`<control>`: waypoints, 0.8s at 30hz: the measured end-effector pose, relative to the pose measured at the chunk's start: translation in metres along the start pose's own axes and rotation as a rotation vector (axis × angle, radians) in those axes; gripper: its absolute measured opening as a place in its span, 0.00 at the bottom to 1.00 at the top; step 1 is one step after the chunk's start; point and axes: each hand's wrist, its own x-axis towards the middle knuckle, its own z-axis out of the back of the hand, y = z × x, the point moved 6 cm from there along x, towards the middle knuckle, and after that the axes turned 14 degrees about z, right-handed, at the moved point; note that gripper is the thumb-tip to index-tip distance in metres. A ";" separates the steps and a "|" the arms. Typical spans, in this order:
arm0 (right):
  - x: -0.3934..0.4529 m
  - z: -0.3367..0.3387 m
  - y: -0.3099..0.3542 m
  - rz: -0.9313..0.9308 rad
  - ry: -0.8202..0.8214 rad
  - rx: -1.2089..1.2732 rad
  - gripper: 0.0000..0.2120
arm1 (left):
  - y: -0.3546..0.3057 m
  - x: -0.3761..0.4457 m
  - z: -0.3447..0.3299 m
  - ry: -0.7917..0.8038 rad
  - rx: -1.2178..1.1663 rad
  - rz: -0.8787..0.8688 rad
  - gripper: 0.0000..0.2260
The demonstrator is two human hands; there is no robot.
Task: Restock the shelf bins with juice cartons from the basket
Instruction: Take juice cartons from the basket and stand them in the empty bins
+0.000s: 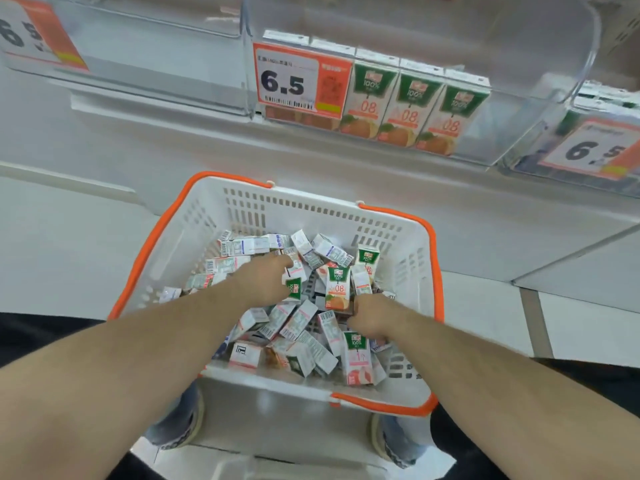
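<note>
White shelf (145, 140) runs across the top, clear shelf bins on it; middle bin (540, 98) holds a row of green-and-white juice cartons (412, 105) standing upright behind an orange price tag (294, 81) reading 6.5, bin at left (156, 26) with another tag, bin at right (602, 147) also tagged 6.5. Below, white basket (242, 209) with orange rim and handles sits in front of the person, loose heap of small juice cartons (294, 320) inside, lying every way, a few upright. Both forearms reach down into it. Left hand (266, 278), fingers curled down among the cartons, grip closed around a green-topped carton (293, 287) at its fingertips. Right hand (370, 318) curled low in the heap just beside an upright orange-picture carton (336, 289); cannot tell whether its grip has hold of anything. Shoes and jeans visible under the basket.
</note>
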 end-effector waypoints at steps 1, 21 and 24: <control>0.003 -0.007 -0.004 -0.020 -0.024 -0.046 0.12 | 0.003 0.006 -0.005 -0.001 -0.011 0.017 0.25; -0.018 0.087 0.006 0.104 -0.326 0.797 0.06 | -0.017 0.001 0.082 0.086 -0.977 0.177 0.19; -0.044 0.126 0.039 0.227 -0.419 0.923 0.13 | -0.031 -0.029 0.124 0.164 -1.158 0.132 0.19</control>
